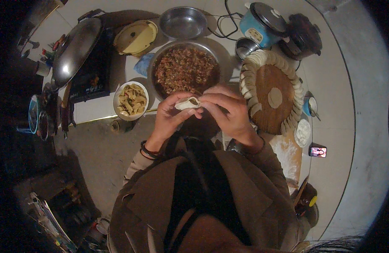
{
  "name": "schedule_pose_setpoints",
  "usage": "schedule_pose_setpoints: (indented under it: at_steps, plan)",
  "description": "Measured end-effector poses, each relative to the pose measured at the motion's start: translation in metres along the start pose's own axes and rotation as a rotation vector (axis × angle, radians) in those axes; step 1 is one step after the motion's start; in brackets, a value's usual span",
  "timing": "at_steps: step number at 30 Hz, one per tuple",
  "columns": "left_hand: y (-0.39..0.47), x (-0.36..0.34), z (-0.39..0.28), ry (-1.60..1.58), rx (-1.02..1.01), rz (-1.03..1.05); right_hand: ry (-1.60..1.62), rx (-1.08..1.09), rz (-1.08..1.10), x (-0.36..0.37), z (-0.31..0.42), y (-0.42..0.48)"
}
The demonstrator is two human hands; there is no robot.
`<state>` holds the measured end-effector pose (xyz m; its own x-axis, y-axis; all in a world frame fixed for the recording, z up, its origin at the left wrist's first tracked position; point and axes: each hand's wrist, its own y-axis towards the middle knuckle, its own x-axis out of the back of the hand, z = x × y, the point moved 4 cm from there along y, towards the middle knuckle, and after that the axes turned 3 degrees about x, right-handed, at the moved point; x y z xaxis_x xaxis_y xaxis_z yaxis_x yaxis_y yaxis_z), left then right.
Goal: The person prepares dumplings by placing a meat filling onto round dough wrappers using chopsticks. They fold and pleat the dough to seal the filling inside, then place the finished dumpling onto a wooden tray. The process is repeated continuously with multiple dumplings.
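A partly closed dumpling (pixel 185 104) with some filling showing at its open end is held up between my two hands. My left hand (pixel 173 114) grips its left side between thumb and fingers. At its right end, the fingertips of my right hand (pixel 225 109) pinch the dough edge. Just beyond the hands stands a large metal bowl (pixel 153 74) of chopped, reddish filling (pixel 186 68). To the right, a round wooden board (pixel 272 110) carries a ring of folded dumplings (pixel 249 91) around its rim and one flat dough wrapper (pixel 275 97) in its middle.
On the left are a bowl of cooked food (pixel 131 99), an induction cooker (pixel 90 83) and a large wok (pixel 76 52). An empty metal basin (pixel 182 22), a blue rice cooker (pixel 257 27) and a dark pot (pixel 303 38) stand behind. White flour (pixel 302 132) and a phone (pixel 317 152) lie right.
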<state>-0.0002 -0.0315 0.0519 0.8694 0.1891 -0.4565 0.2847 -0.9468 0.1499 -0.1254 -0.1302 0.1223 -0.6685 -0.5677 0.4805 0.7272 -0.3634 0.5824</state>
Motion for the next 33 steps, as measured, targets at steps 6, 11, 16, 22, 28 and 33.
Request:
schedule_pose_setpoints:
  at_steps: [6, 11, 16, 22, 28, 33]
  plan:
    - [-0.002, 0.001, 0.001, 0.146, -0.055, -0.009, -0.006, 0.008, -0.014, -0.001, 0.005, 0.006]
    - [-0.005, 0.001, -0.003, 0.248, -0.025, -0.036, -0.083, 0.091, 0.002, 0.001, 0.009, 0.007]
    - [-0.006, 0.0, -0.001, 0.27, -0.024, -0.076, -0.096, 0.049, -0.052, -0.001, 0.017, 0.011]
    - [-0.009, -0.003, -0.002, 0.289, -0.026, -0.084, -0.115, 0.132, 0.008, -0.001, 0.014, 0.005]
    - [-0.011, -0.01, -0.007, 0.224, 0.001, -0.075, -0.131, 0.138, -0.027, -0.001, 0.02, 0.009]
    - [-0.013, -0.015, -0.008, 0.252, -0.007, -0.033, -0.203, 0.174, 0.003, 0.004, 0.019, 0.0]
